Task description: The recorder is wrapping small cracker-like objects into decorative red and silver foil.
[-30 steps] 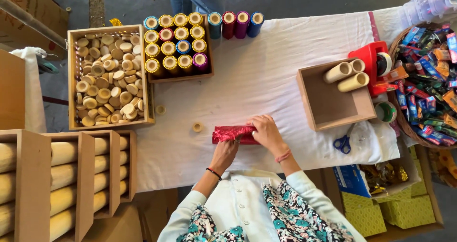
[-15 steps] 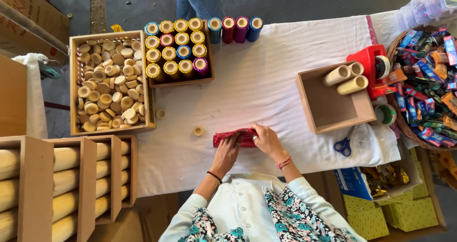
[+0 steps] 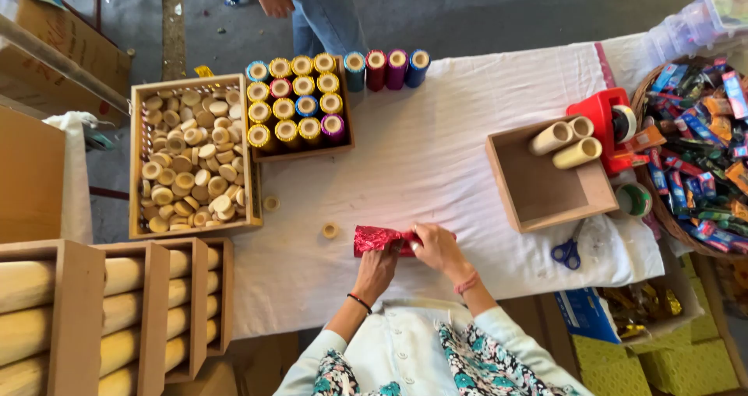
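Head view: white cloth-covered table [image 3: 436, 170] fills mid-frame, grey concrete floor [image 3: 483, 7] along the top. Lower centre, left hand [image 3: 379, 265] and right hand [image 3: 434, 246] are both closed around a red foil-wrapped tube [image 3: 374, 239] lying on the cloth. Wooden tray of round caps [image 3: 191, 162] at left, box of wrapped tubes [image 3: 300, 108] beside it, open wooden box [image 3: 541, 190] at right, basket of packets [image 3: 701, 147] at far right. Another person's jeans [image 3: 327, 14] top centre.

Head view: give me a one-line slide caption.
Both hands, left hand and right hand, wrap a red foil tube on the white-clothed table.
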